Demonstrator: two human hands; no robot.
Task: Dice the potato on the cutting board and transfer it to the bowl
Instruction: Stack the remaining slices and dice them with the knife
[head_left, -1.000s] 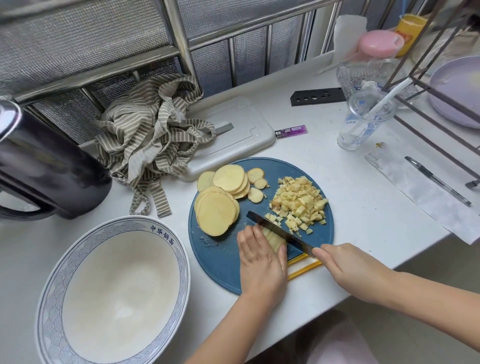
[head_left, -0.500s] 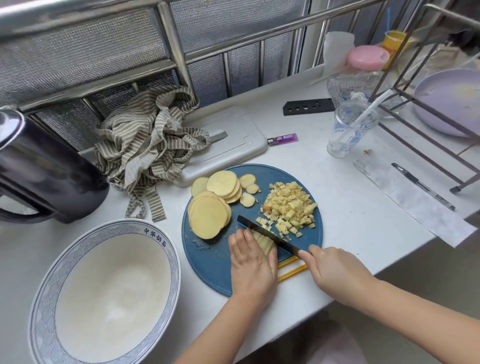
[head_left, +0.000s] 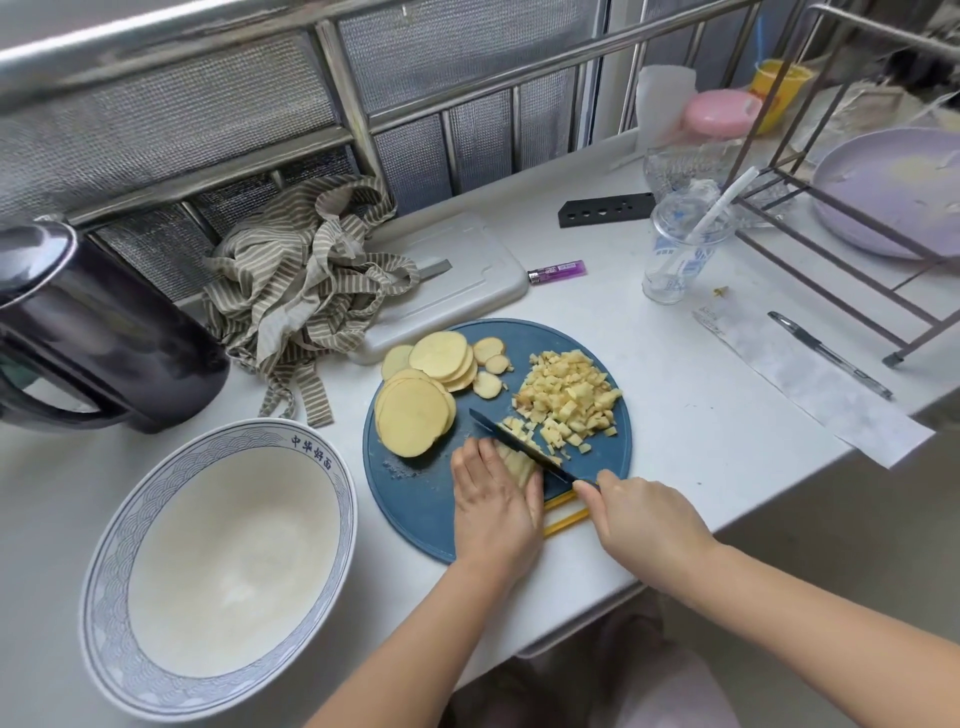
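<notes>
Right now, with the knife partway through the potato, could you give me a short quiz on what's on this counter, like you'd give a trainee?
1. True or false: the bowl already holds potato.
2. The right hand grips: A a spoon, B a knife, C a peeler.
3. Fill in: on the cutting board, the round slices lie to the ___ of the diced pile.
Key: 1 false; 2 B; 3 left.
</notes>
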